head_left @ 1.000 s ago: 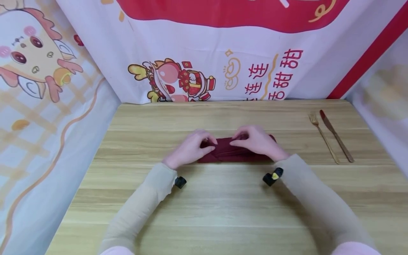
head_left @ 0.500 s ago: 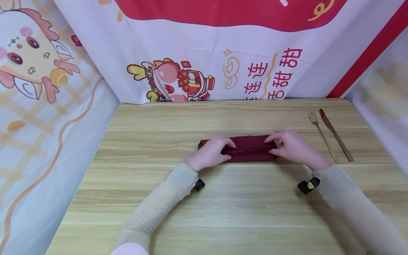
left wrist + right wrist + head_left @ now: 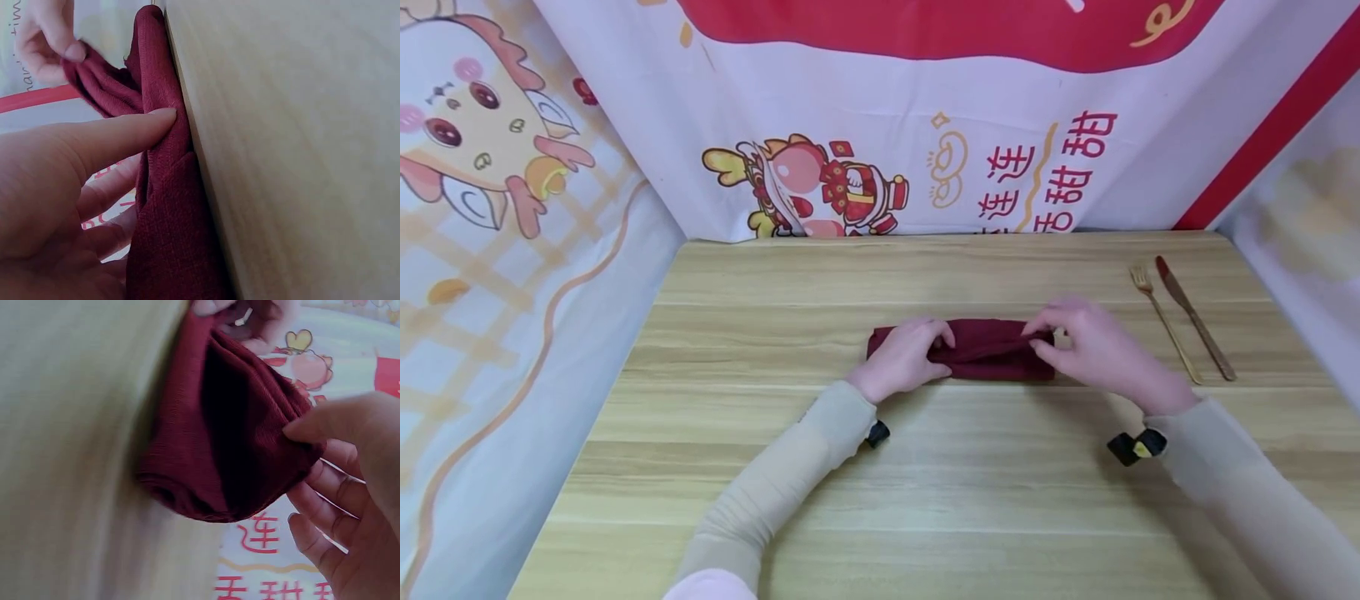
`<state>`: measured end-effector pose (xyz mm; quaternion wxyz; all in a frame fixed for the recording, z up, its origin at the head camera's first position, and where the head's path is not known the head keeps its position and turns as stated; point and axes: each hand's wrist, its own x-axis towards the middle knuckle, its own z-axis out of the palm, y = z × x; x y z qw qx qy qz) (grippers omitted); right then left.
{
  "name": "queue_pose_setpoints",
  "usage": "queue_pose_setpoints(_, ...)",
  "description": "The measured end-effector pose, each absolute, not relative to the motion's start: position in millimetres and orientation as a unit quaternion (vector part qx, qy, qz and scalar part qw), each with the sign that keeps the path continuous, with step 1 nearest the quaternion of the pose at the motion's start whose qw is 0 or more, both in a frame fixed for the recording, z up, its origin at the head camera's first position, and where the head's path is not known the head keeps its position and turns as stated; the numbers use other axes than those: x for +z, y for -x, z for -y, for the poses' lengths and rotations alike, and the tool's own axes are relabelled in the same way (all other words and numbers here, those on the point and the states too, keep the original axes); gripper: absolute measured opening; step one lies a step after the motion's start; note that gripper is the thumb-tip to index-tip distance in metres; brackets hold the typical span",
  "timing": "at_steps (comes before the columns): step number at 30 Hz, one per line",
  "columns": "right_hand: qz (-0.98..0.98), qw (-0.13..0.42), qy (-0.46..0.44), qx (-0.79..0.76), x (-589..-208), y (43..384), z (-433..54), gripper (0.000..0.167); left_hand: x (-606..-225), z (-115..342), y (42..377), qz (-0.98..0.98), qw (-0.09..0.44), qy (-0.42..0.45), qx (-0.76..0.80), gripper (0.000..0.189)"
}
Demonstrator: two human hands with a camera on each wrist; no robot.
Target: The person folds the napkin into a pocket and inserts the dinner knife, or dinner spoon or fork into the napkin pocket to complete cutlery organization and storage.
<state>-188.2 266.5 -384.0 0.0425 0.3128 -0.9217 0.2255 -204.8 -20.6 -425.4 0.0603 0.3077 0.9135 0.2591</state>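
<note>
A dark red cloth point(image 3: 988, 332), folded into a long narrow strip, lies across the middle of the table. My left hand point(image 3: 904, 357) holds it left of its middle; in the left wrist view the thumb presses on the near side while the other fingers reach behind. At the right end, my right hand point(image 3: 1097, 348) pinches the upper layers between thumb and fingers. The right wrist view shows those layers as a lifted flap point(image 3: 265, 434), with a dark gap between it and the lower roll point(image 3: 178, 444). Part of the cloth's left half is hidden under my left hand.
A gold-coloured fork point(image 3: 1163, 321) and a knife point(image 3: 1197, 321) lie side by side at the right of the wooden table point(image 3: 970, 483). Printed fabric point(image 3: 850, 100) hangs behind the table's back edge, and more patterned fabric point(image 3: 572, 333) drapes along the left.
Both hands have moved right along the cloth, the right one reaching its right end. Over the last half second, the right hand has lifted the top layers there, opening a gap.
</note>
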Motion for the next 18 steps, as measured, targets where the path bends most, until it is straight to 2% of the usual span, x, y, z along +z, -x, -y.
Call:
queue_pose_setpoints(3,0.932,0.006,-0.298,0.205,-391.8,183.7,-269.5,0.018,-425.9,20.4,205.4,-0.912,0.062,-0.312,0.259,0.023)
queue_pose_setpoints(7,0.941,-0.025,-0.274,0.198,-409.2,184.1,-276.3,0.031,-425.6,19.5,205.0,-0.910,0.069,-0.313,0.263,0.018)
queue_pose_setpoints(15,0.938,0.015,-0.270,0.216,-417.5,185.6,-281.0,0.026,-429.3,7.4,201.2,-0.912,0.047,-0.322,0.249,0.022)
queue_pose_setpoints(18,0.936,0.036,-0.291,0.197,-423.7,187.3,-280.3,0.022,-428.5,4.2,201.3,-0.921,0.048,-0.317,0.220,0.017)
